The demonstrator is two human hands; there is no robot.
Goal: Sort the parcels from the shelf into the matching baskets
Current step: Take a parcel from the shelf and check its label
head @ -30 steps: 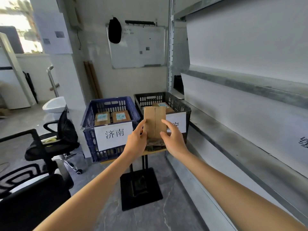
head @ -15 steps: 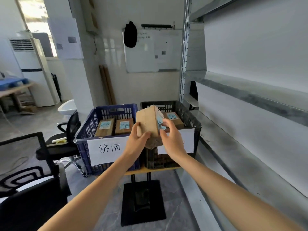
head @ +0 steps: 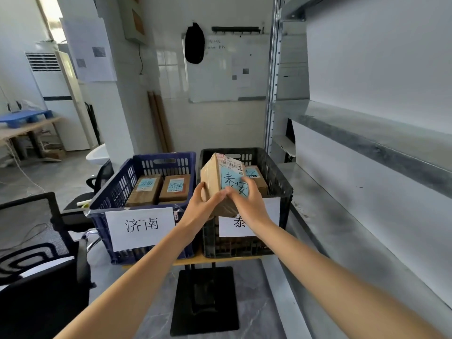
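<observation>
Head view: my left hand and right hand grip the parcel by its lower end, fingers curled round it. It stands tilted over the black basket, at the front edge, with the basket's hollow just beyond.

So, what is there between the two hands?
The parcel: the left hand grips its plain brown side, and the right hand holds its labelled face. The head view shows this.
</observation>
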